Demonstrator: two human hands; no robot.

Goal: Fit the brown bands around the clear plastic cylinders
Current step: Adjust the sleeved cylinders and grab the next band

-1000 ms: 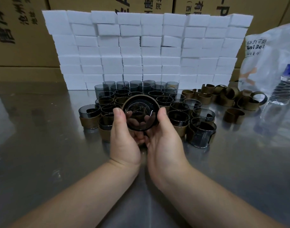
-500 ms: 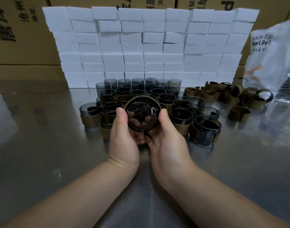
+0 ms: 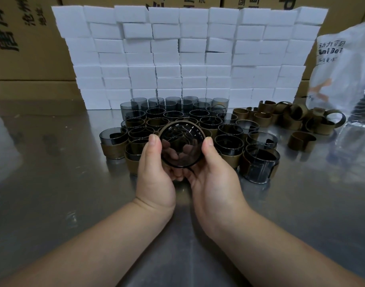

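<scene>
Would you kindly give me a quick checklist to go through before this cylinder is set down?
1. Left hand and right hand both grip the held cylinder: ok.
2. Brown band shows round its upper edge: ok.
3. Band closed all the way round: cannot tell, palms hide the near side.
4. Bare table nearby for setting down: ok.
5. Loose bands lie at the right: ok.
</scene>
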